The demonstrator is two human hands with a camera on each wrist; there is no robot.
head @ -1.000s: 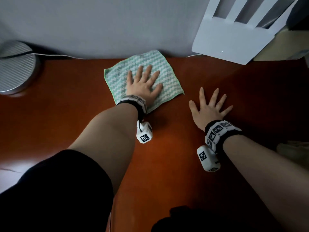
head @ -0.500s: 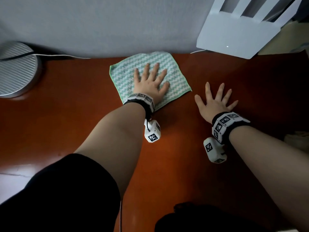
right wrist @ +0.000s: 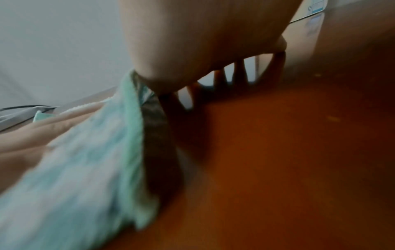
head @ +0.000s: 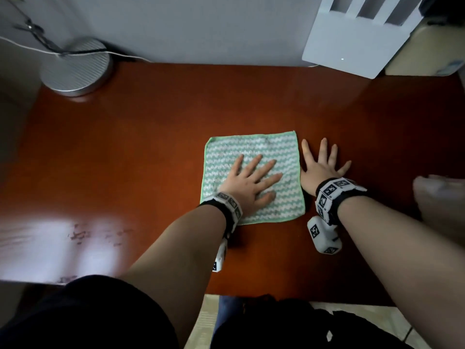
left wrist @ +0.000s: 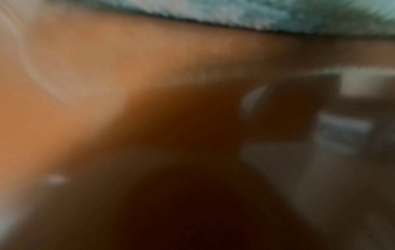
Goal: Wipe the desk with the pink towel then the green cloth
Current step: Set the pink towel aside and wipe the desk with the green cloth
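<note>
We are on the green cloth stage: our left hand presses it flat, fingers straight, on the tabletop. Our right hand rests released just beside. Pink towel unseen; wiping remains.

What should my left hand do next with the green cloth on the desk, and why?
Probably slide the green cloth leftward with the left hand kept flat on it. The cloth lies spread near the middle of the desk, and the smudged, glossy patch near the left front edge looks untouched. The right hand rests flat on bare wood just right of the cloth, so leftward is the free way.
</note>
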